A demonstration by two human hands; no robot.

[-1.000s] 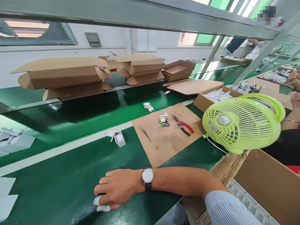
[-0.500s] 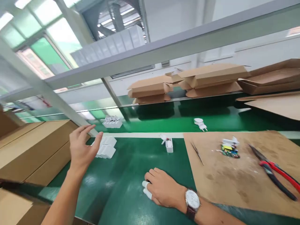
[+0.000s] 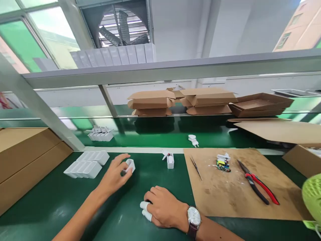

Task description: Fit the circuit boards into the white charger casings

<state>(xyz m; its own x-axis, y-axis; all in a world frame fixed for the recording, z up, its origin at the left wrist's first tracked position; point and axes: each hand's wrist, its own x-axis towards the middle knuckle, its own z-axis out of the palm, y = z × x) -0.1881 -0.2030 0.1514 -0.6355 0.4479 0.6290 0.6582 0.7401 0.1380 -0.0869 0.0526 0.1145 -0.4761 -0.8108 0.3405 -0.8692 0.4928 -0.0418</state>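
My left hand (image 3: 117,174) is closed around a small white open-topped plastic case (image 3: 129,165), just above the green table. To its left, several white cases (image 3: 86,164) of the same kind stand in two rows. My right hand (image 3: 163,207) rests palm down with its fingers curled, white covers on two fingertips; I see nothing held in it. Farther off stands a white case (image 3: 170,161) with small parts in it and a white piece leaning beside it.
A brown board (image 3: 220,190) at right bears tweezers (image 3: 196,168), a circuit board (image 3: 223,164) and red-handled pliers (image 3: 258,184). A white plug adapter (image 3: 193,140) and a tray of parts (image 3: 101,134) lie on the back strip. Cardboard boxes (image 3: 32,150) stand at left; a green bundle (image 3: 312,195) is at right.
My left hand has moved right and down, away from the rows of cases, and now holds one white case. My right hand keeps its curled pose. The view has turned and levelled.
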